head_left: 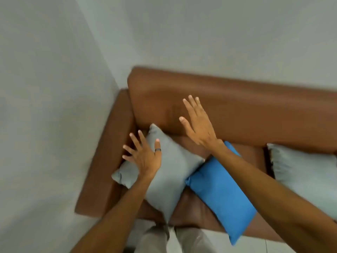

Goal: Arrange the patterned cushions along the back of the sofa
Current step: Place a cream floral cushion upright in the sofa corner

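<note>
A brown leather sofa (237, 110) fills the middle of the head view. A grey cushion (169, 172) leans in its left corner, near the armrest. My left hand (144, 156) hovers over this cushion's left part, fingers spread, holding nothing; a dark ring is on one finger. A blue cushion (220, 199) lies flat on the seat to the right, partly under my right forearm. My right hand (198, 125) is raised in front of the backrest, fingers apart and empty. A second grey cushion (306, 176) rests against the backrest at the far right.
Grey walls meet in a corner at the left, close behind the sofa's armrest (107, 156). My trouser legs (171, 240) stand against the seat's front edge. A strip of pale floor shows at the bottom right.
</note>
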